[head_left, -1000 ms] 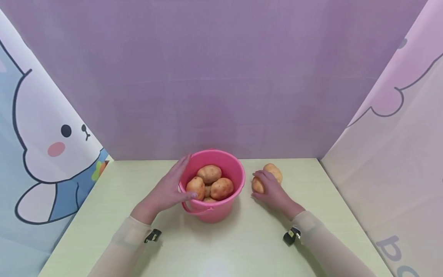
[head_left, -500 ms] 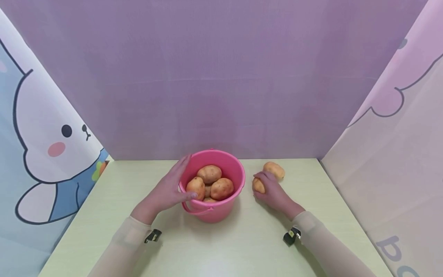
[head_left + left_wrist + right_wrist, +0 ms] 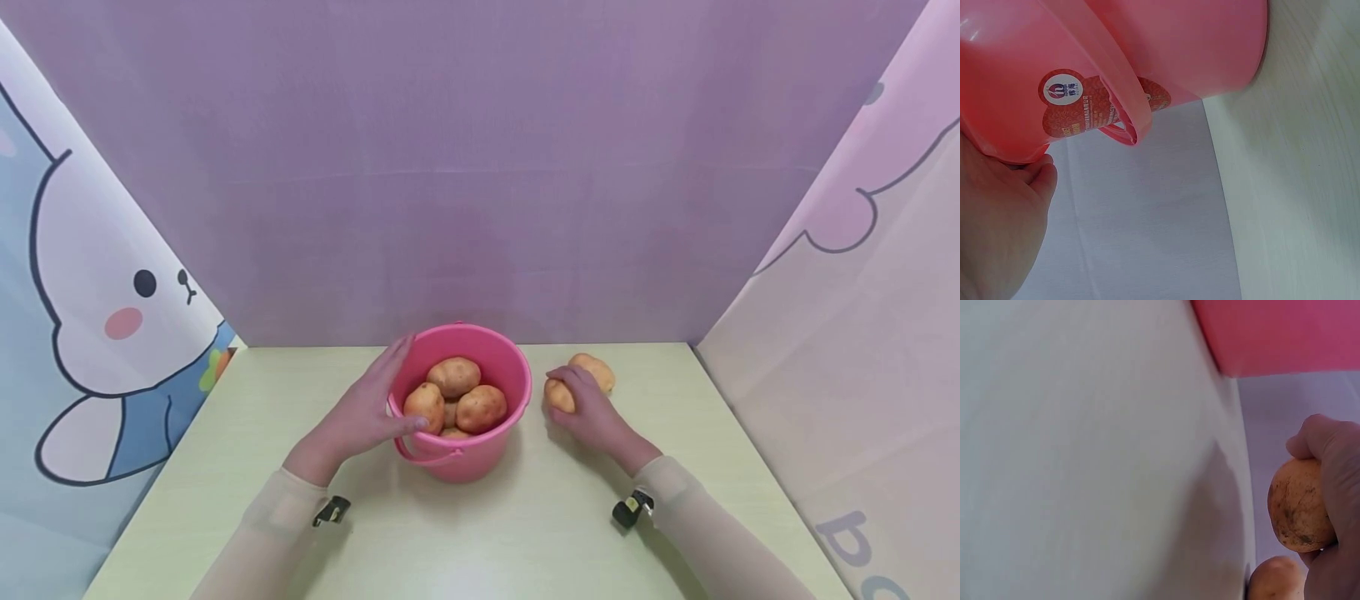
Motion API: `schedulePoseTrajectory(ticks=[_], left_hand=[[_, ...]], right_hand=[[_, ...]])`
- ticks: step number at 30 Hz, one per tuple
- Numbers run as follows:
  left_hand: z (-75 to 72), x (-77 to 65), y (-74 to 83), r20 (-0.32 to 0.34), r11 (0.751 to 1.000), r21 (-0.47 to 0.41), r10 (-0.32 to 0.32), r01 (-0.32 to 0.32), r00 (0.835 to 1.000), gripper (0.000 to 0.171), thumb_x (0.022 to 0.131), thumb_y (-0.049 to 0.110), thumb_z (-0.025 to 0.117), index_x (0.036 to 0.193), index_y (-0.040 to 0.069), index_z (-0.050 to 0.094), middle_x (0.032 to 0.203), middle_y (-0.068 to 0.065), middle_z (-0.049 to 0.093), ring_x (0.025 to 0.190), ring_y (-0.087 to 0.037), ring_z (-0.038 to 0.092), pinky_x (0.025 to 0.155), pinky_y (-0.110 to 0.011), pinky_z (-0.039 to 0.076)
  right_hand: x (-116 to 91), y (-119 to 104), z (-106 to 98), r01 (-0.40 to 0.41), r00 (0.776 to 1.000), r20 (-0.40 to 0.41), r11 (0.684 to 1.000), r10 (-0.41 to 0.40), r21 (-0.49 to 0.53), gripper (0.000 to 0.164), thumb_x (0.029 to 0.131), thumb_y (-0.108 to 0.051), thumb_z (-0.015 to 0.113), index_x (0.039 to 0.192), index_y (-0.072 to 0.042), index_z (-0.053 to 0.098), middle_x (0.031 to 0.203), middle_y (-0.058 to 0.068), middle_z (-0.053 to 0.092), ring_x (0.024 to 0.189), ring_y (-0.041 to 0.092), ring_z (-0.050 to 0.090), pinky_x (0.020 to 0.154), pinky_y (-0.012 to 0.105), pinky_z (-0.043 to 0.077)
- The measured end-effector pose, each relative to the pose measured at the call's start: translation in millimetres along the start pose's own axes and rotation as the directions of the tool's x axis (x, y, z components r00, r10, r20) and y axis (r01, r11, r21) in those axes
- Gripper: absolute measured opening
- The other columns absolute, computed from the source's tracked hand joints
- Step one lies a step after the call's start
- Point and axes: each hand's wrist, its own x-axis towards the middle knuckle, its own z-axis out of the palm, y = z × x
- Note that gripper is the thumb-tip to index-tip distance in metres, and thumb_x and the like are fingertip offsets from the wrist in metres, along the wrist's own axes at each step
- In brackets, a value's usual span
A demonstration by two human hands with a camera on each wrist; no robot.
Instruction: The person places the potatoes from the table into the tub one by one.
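A pink bucket [image 3: 463,462] stands upright on the table with several potatoes [image 3: 481,409] inside. My left hand [image 3: 360,421] grips the bucket's left rim, thumb over the near edge. In the left wrist view the fingers [image 3: 1044,178] bend at the rim, beside the bucket's hanging handle. To the right of the bucket, my right hand [image 3: 592,417] holds a potato [image 3: 559,396] between thumb and fingers. The right wrist view has this potato [image 3: 1300,505] slightly above the tabletop. Just behind it, another potato [image 3: 594,371] lies on the table, partly hidden by my hand.
The pale table [image 3: 465,550] ends at a purple backdrop [image 3: 480,175] close behind the bucket. Printed cloth stands along both sides, with a rabbit figure [image 3: 120,275] at left. A small black camera [image 3: 632,509] sits on the right wrist, another [image 3: 331,511] on the left.
My right hand has risen slightly with its potato. The potato behind shifted a little right, then is partly covered again. My left hand and the bucket have stayed put.
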Motion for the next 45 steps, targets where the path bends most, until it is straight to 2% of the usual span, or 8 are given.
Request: schedulePoseTrajectory(ticks=[10,20,27,34,38,45], left_hand=[[-0.8,1.0,0.9,0.000,1.000,-0.007,-0.001,0.001,1.000,0.127,0.086,0.045,0.095,0.179,0.013,0.014,0.184,-0.014,0.016,0.167,-0.044,0.021,0.123,-0.075,0.034],[-0.6,1.1,-0.3,0.001,1.000,-0.002,-0.001,0.001,1.000,0.127,0.086,0.044,0.094,0.179,0.013,0.014,0.185,-0.012,0.015,0.167,-0.043,0.021,0.123,-0.074,0.035],[-0.1,1.4,-0.3,0.001,1.000,-0.008,-0.005,0.005,1.000,0.126,0.086,0.043,0.095,0.179,0.014,0.014,0.185,-0.011,0.015,0.167,-0.043,0.020,0.124,-0.073,0.034],[-0.2,0.9,-0.6,0.002,1.000,-0.001,-0.006,0.006,1.000,0.127,0.086,0.046,0.094,0.179,0.014,0.013,0.185,-0.012,0.015,0.167,-0.044,0.021,0.123,-0.074,0.035],[-0.2,0.6,-0.3,0.001,1.000,0.000,-0.010,0.010,1.000,0.127,0.086,0.045,0.094,0.179,0.015,0.014,0.185,-0.011,0.016,0.167,-0.044,0.022,0.123,-0.074,0.035],[0.3,0.5,-0.3,0.000,1.000,-0.002,-0.006,0.006,1.000,0.126,0.087,0.044,0.094,0.179,0.014,0.014,0.184,-0.013,0.016,0.167,-0.044,0.022,0.122,-0.074,0.036]], right_hand=[[8.8,-20.3,-14.8,0.012,1.000,-0.028,0.999,-0.011,0.039,0.056,0.091,-0.007,0.088,0.142,-0.006,0.067,0.139,0.012,0.066,0.127,0.033,0.059,0.104,0.058,0.054],[18.6,-40.3,-32.7,0.011,0.998,-0.057,0.997,-0.007,0.072,0.055,0.093,-0.012,0.086,0.144,-0.006,0.066,0.140,0.010,0.067,0.122,0.030,0.063,0.096,0.050,0.058],[25.2,-51.7,-42.6,0.010,0.997,-0.077,0.994,-0.002,0.106,0.054,0.092,-0.008,0.086,0.143,-0.004,0.067,0.134,0.014,0.066,0.113,0.029,0.065,0.088,0.044,0.061],[33.2,-62.9,-53.1,0.023,0.996,-0.084,0.988,-0.011,0.150,0.051,0.094,-0.005,0.085,0.142,-0.006,0.067,0.132,0.009,0.067,0.110,0.026,0.064,0.084,0.036,0.060],[37.8,-72.0,-58.1,0.032,0.997,-0.075,0.984,-0.019,0.173,0.051,0.095,-0.004,0.085,0.142,-0.004,0.067,0.132,0.010,0.066,0.111,0.026,0.064,0.083,0.036,0.060],[45.0,-84.8,-65.1,0.046,0.997,-0.063,0.984,-0.035,0.172,0.051,0.096,-0.007,0.085,0.144,-0.009,0.067,0.133,0.008,0.065,0.111,0.025,0.062,0.083,0.038,0.060]])
